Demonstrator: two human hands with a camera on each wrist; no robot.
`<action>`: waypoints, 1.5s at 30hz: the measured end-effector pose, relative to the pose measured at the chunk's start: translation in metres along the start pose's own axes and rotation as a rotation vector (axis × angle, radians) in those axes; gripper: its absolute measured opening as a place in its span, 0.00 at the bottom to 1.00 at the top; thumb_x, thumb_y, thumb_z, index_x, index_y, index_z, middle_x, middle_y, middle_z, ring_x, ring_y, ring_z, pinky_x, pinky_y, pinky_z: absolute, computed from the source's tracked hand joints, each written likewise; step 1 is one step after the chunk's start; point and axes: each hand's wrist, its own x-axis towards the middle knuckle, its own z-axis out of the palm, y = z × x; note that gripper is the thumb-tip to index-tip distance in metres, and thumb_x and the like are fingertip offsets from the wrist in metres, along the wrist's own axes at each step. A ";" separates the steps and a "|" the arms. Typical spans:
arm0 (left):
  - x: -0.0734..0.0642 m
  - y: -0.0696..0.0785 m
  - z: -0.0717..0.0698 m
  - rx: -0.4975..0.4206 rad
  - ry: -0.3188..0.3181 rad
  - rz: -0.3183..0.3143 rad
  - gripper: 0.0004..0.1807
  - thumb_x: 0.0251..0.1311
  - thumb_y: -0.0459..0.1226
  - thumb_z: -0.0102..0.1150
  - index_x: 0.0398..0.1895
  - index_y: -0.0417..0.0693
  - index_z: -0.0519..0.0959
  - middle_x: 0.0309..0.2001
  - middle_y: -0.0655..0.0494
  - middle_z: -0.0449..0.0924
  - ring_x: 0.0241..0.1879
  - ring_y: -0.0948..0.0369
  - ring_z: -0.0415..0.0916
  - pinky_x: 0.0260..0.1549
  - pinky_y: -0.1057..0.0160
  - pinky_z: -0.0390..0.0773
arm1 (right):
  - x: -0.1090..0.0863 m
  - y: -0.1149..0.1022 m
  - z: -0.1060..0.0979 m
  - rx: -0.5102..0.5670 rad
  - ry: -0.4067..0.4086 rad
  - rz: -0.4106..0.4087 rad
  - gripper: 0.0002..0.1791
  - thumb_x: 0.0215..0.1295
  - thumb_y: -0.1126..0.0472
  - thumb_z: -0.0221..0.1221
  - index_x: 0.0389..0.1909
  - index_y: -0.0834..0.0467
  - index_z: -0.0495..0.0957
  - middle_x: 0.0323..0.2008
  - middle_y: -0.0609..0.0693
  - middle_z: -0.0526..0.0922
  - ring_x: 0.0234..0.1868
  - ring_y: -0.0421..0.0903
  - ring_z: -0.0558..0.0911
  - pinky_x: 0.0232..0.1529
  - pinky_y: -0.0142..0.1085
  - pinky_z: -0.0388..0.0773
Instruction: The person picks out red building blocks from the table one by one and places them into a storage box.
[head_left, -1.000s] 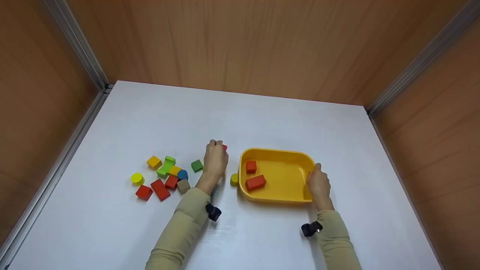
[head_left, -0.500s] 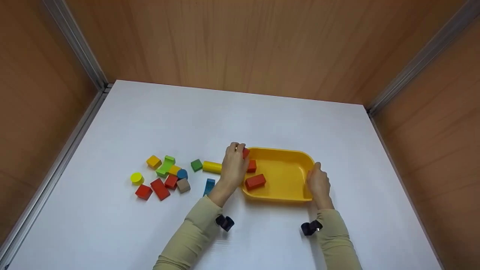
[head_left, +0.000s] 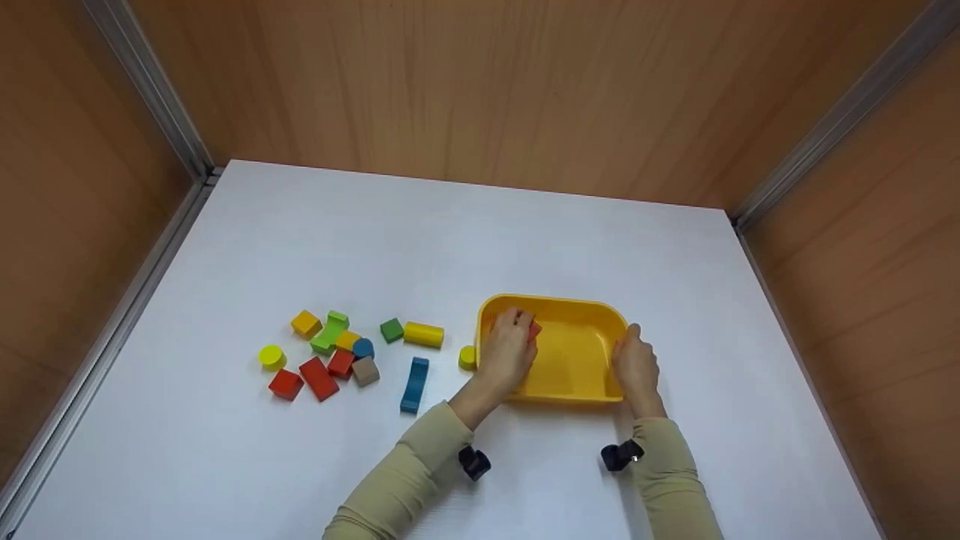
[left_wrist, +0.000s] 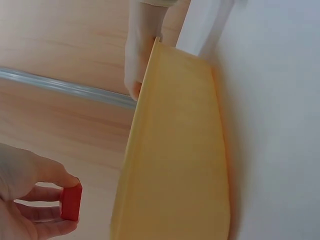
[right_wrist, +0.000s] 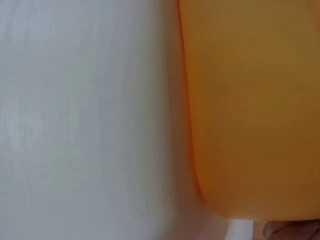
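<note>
My left hand is over the left part of a yellow plastic bin, pinching a red block between thumb and fingertips. In the left wrist view the block shows above the bin's rim level, beside its outer wall. My right hand grips the bin's right rim, thumb and fingers on either side of the wall. Only a bit of that hand shows at the lower corner of the right wrist view, beyond the bin's orange-looking side. The red blocks lying inside the bin are hidden behind my left hand.
Left of the bin lie a yellow cylinder, a blue bridge-shaped block and a green cube. A short yellow cylinder stands against the bin's left side. Farther left is a cluster including a red rectangular block. Wooden walls enclose the white table.
My left hand has carried the red block rightward from beside the yellow cylinder, over the rim, to above the bin. My right hand has stayed on the bin's right rim.
</note>
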 end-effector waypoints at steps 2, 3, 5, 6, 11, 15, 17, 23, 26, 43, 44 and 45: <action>0.000 0.002 0.005 0.019 -0.026 0.021 0.18 0.52 0.32 0.58 0.47 0.38 0.73 0.43 0.48 0.70 0.42 0.57 0.68 0.44 0.64 0.72 | 0.000 0.000 0.000 -0.002 0.001 0.001 0.12 0.65 0.63 0.44 0.45 0.66 0.59 0.25 0.63 0.74 0.22 0.55 0.75 0.17 0.43 0.69; 0.000 0.003 0.007 0.027 -0.040 0.034 0.17 0.52 0.32 0.58 0.47 0.38 0.73 0.43 0.48 0.70 0.42 0.57 0.68 0.44 0.65 0.72 | 0.000 0.000 0.000 -0.005 -0.001 0.000 0.12 0.65 0.63 0.43 0.45 0.66 0.59 0.25 0.63 0.74 0.21 0.55 0.75 0.17 0.43 0.69; 0.001 0.004 0.012 0.037 -0.070 0.058 0.17 0.53 0.31 0.57 0.47 0.37 0.73 0.42 0.48 0.70 0.42 0.57 0.68 0.45 0.66 0.72 | 0.000 0.000 0.000 -0.009 -0.006 -0.002 0.12 0.65 0.63 0.43 0.45 0.66 0.59 0.25 0.63 0.74 0.21 0.55 0.75 0.17 0.42 0.69; 0.001 0.004 0.015 0.045 -0.082 0.068 0.17 0.53 0.31 0.56 0.47 0.37 0.73 0.42 0.47 0.70 0.42 0.57 0.68 0.44 0.66 0.72 | 0.000 0.000 0.000 -0.012 -0.006 -0.001 0.12 0.65 0.63 0.43 0.45 0.66 0.59 0.25 0.63 0.74 0.21 0.55 0.75 0.17 0.42 0.70; 0.003 0.006 0.026 0.062 -0.133 0.104 0.12 0.53 0.30 0.56 0.43 0.38 0.76 0.37 0.49 0.71 0.36 0.58 0.68 0.41 0.68 0.73 | 0.000 0.000 0.000 -0.017 -0.006 -0.002 0.13 0.65 0.63 0.43 0.45 0.66 0.59 0.25 0.63 0.75 0.21 0.55 0.75 0.17 0.42 0.70; 0.006 0.007 0.034 0.085 -0.158 0.132 0.08 0.53 0.28 0.55 0.37 0.39 0.78 0.33 0.50 0.71 0.32 0.58 0.68 0.35 0.68 0.72 | 0.001 0.001 -0.001 -0.020 -0.009 -0.008 0.13 0.65 0.63 0.43 0.46 0.67 0.59 0.25 0.63 0.75 0.21 0.55 0.75 0.17 0.42 0.69; 0.007 0.006 0.037 0.099 -0.182 0.140 0.08 0.52 0.27 0.55 0.36 0.39 0.79 0.32 0.50 0.71 0.31 0.58 0.68 0.33 0.68 0.72 | 0.001 0.001 -0.001 -0.020 -0.017 -0.002 0.13 0.65 0.63 0.43 0.46 0.67 0.59 0.25 0.63 0.75 0.21 0.54 0.75 0.17 0.42 0.69; 0.010 0.006 0.043 0.129 -0.300 0.160 0.06 0.53 0.28 0.55 0.35 0.38 0.79 0.30 0.50 0.71 0.28 0.59 0.68 0.30 0.69 0.72 | 0.001 0.001 -0.001 -0.011 -0.048 0.025 0.14 0.66 0.62 0.42 0.48 0.66 0.58 0.27 0.62 0.74 0.22 0.53 0.74 0.18 0.41 0.69; 0.011 0.004 0.046 0.142 -0.344 0.188 0.05 0.54 0.30 0.55 0.33 0.39 0.79 0.30 0.51 0.71 0.27 0.60 0.68 0.29 0.69 0.72 | 0.001 0.001 -0.001 -0.006 -0.056 0.028 0.14 0.66 0.63 0.41 0.48 0.66 0.57 0.27 0.62 0.74 0.21 0.52 0.73 0.18 0.40 0.68; 0.020 -0.001 0.061 0.363 -0.474 0.313 0.05 0.56 0.30 0.53 0.31 0.42 0.79 0.29 0.50 0.74 0.28 0.59 0.72 0.28 0.66 0.74 | 0.000 0.000 0.001 -0.011 0.017 -0.029 0.10 0.64 0.64 0.44 0.42 0.67 0.59 0.23 0.63 0.74 0.19 0.53 0.75 0.14 0.41 0.69; 0.020 -0.001 0.061 0.364 -0.482 0.313 0.05 0.56 0.30 0.53 0.31 0.42 0.79 0.29 0.51 0.74 0.28 0.59 0.71 0.28 0.66 0.74 | 0.000 0.000 0.001 -0.009 0.009 -0.021 0.11 0.64 0.64 0.44 0.43 0.67 0.59 0.23 0.63 0.74 0.19 0.53 0.75 0.15 0.41 0.69; 0.020 -0.001 0.061 0.364 -0.487 0.315 0.05 0.56 0.30 0.53 0.31 0.42 0.79 0.30 0.51 0.74 0.28 0.59 0.71 0.27 0.66 0.73 | 0.000 0.000 0.001 -0.008 0.004 -0.013 0.11 0.65 0.64 0.44 0.43 0.67 0.59 0.23 0.62 0.74 0.19 0.53 0.74 0.15 0.40 0.69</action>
